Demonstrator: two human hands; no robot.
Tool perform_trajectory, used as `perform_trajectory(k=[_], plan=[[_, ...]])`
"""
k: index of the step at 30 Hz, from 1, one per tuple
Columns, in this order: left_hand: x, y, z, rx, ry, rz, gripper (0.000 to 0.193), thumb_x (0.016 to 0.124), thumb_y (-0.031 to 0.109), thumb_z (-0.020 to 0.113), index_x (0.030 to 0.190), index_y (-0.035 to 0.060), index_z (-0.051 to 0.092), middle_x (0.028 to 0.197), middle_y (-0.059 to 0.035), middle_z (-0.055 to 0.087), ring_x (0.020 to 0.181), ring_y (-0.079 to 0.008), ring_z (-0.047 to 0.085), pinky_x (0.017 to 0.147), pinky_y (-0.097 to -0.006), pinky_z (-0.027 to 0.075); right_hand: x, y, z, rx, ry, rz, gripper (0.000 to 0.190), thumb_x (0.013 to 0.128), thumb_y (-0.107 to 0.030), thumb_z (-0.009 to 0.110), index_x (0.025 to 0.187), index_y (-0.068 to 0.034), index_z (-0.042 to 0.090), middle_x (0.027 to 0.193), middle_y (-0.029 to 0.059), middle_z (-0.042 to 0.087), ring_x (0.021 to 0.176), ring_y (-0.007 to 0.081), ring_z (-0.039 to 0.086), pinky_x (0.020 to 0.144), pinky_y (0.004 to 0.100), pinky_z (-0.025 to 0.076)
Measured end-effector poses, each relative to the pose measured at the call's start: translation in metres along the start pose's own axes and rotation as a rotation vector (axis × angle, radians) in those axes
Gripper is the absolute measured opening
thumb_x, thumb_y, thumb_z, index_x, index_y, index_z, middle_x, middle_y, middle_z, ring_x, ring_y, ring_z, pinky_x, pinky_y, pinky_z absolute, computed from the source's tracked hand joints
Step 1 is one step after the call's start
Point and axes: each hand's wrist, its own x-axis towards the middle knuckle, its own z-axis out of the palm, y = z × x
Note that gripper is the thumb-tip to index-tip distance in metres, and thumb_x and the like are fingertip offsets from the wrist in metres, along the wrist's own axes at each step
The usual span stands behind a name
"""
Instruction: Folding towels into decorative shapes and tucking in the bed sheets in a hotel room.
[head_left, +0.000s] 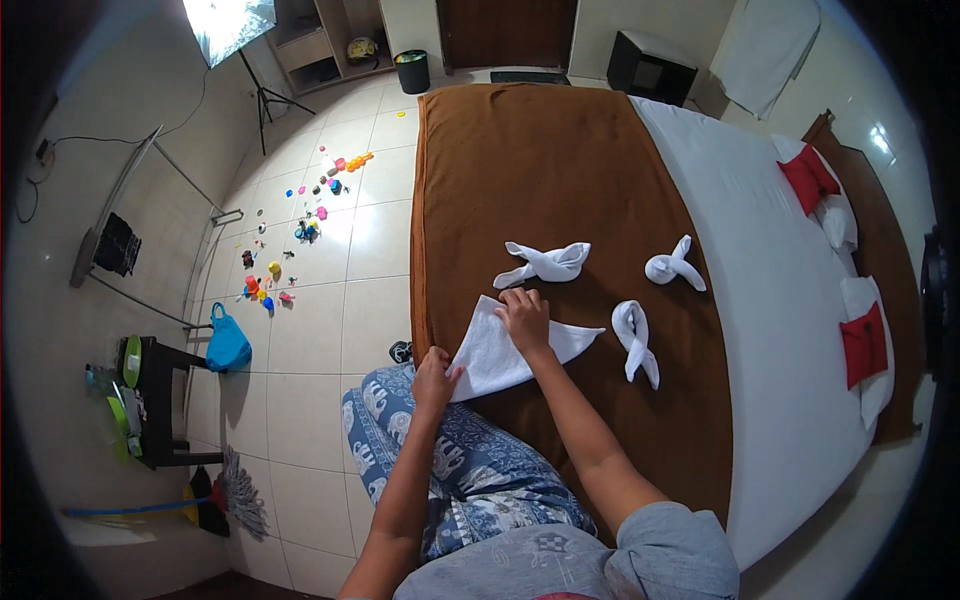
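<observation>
A small white towel (487, 352) lies folded into a rough triangle on the brown blanket (555, 172), close to my lap. My left hand (435, 381) pinches its near left corner between thumb and fingers. Over the far edge of the cloth rests my right hand (525, 319), fingers bent; whether they grip the fabric is hidden. Just beyond it lies a twisted white towel (551, 264). To the right are a second knotted towel (636, 341) and, farther off, a third knotted towel (675, 266).
White sheet (697, 187) and red cushions (810, 178) cover the bed's right side. Small toys (307, 229) are scattered on the tiled floor at left. A blue bag (227, 345) sits by a dark table (169, 405), with a mop (244, 495) nearby. A lamp stand (261, 97) rises at back left.
</observation>
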Motion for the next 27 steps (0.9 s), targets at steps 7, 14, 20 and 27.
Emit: perform_trajectory(k=[7,14,20,27], plan=[[0.017,0.024,0.012,0.023,0.151,0.164,0.036,0.076,0.037,0.07,0.089,0.0072,0.056,0.082,-0.0077,0.059,0.08,-0.0256,0.057,0.069,-0.0383,0.045,-0.035,0.039,-0.047,-0.316,-0.157,0.109,0.033,0.074,-0.031,0.068,0.095,-0.009,0.056,0.097,0.0043,0.054,0.1,0.0238,0.049,0.078,0.0426,0.043],[0.07,0.053,0.035,0.122,0.0,0.186,0.027,0.077,0.029,0.068,0.094,0.0097,0.06,0.095,-0.0064,0.062,0.094,-0.0268,0.055,0.074,-0.0393,0.043,-0.044,0.047,-0.071,-0.307,-0.319,0.231,0.034,0.077,-0.032,0.068,0.095,-0.007,0.052,0.093,0.0108,0.061,0.094,0.0285,0.058,0.079,0.0464,0.045],[0.076,0.081,0.024,-0.051,-0.048,0.297,0.03,0.073,0.023,0.071,0.098,0.0131,0.059,0.101,-0.0043,0.059,0.101,-0.0259,0.053,0.078,-0.0424,0.043,-0.042,0.028,-0.122,-0.253,-0.473,0.46,0.033,0.077,-0.028,0.068,0.095,-0.01,0.047,0.076,0.0128,0.065,0.081,0.0325,0.063,0.081,0.0487,0.044],[0.014,0.075,0.054,0.052,0.025,0.869,0.056,0.082,0.019,0.059,0.133,0.0095,0.04,0.139,-0.0063,0.039,0.132,-0.0238,0.031,0.109,-0.041,0.019,-0.093,0.029,-0.098,0.125,-0.088,0.069,0.048,0.08,-0.014,0.062,0.123,0.0,0.045,0.131,0.0171,0.043,0.125,0.0338,0.039,0.103,0.0417,0.033]])
